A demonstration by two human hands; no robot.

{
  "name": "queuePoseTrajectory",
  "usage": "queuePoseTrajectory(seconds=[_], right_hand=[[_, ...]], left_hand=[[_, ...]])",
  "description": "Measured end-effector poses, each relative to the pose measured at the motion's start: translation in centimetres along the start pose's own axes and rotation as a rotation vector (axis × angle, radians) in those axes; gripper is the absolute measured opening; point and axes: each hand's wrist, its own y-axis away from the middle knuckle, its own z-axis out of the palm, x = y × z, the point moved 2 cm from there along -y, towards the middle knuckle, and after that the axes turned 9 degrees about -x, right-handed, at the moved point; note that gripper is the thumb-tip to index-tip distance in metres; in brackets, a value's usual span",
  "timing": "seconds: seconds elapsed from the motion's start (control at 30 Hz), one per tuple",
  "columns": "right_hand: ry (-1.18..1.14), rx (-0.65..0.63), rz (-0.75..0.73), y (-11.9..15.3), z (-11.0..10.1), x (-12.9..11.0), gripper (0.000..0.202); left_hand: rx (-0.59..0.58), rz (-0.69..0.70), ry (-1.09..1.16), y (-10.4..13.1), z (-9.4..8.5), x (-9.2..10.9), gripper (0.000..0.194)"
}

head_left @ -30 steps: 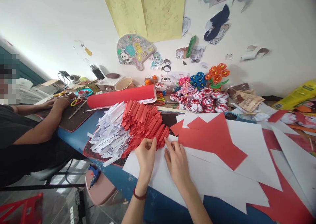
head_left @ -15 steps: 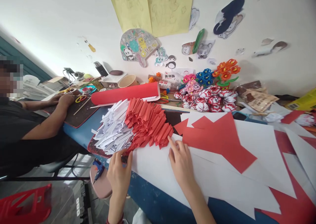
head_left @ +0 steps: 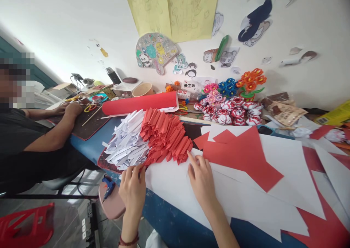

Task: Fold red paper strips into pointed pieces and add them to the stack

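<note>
Folded red paper strips (head_left: 166, 135) lie in a dense pile, beside a pile of white folded strips (head_left: 127, 140). My left hand (head_left: 133, 188) is at the lower edge of the piles, its curled fingertips at the bottom red strips; what it may pinch is too small to make out. My right hand (head_left: 201, 177) rests on the white sheets, index finger stretched to the right end of the red pile, other fingers loosely bent and apart, holding nothing. Large cut red paper (head_left: 235, 151) lies on white sheets (head_left: 262, 200) to the right.
A red paper roll (head_left: 139, 104) lies behind the piles. Red-and-white paper flowers (head_left: 236, 111) and an orange flower bunch (head_left: 251, 81) stand along the wall. A person (head_left: 35, 135) sits at the left. A blue glue gun (head_left: 108, 188) rests on a pink stool (head_left: 116, 202).
My left hand's fingers have drawn closer together at the lower edge of the red pile. My right hand stays almost in place. The view has shifted slightly.
</note>
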Motion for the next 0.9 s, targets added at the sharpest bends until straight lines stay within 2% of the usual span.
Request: queuePoseTrajectory(seconds=[0.1,0.17,0.3,0.4,0.47,0.53,0.63,0.73,0.8,0.9], right_hand=[[-0.004,-0.018,0.009,0.0,0.1,0.0,0.045],[-0.004,-0.018,0.009,0.0,0.0,0.0,0.045],[-0.002,-0.006,0.005,0.0,-0.2,-0.1,0.046],[0.011,-0.005,0.01,0.0,-0.3,-0.2,0.046],[0.02,-0.004,0.017,0.1,-0.2,-0.2,0.047],[0.018,-0.011,0.024,0.1,-0.1,-0.2,0.047],[-0.005,-0.026,0.025,0.1,-0.1,-0.1,0.049],[-0.04,-0.03,0.009,0.1,-0.3,0.0,0.05],[-0.055,-0.036,0.003,0.1,-0.4,0.0,0.051],[-0.062,-0.045,0.006,0.1,-0.6,0.1,0.052]], left_hand=[[-0.012,-0.003,-0.015,0.4,-0.6,-0.4,0.019],[-0.036,0.004,-0.018,0.9,-1.6,-1.0,0.018],[-0.06,-0.012,-0.003,2.1,-5.4,-2.3,0.019],[0.068,-0.141,0.055,2.2,-8.2,-2.0,0.02],[0.119,-0.163,0.152,1.6,-8.7,-0.6,0.02],[0.117,-0.108,0.267,0.5,-7.7,1.8,0.018],[0.021,-0.065,0.427,-1.5,-4.4,6.0,0.018],[-0.022,-0.035,0.446,-3.3,-1.4,9.5,0.021],[-0.071,-0.056,0.407,-3.9,-0.1,10.9,0.022],[-0.098,-0.1,0.33,-4.0,0.6,11.5,0.023]])
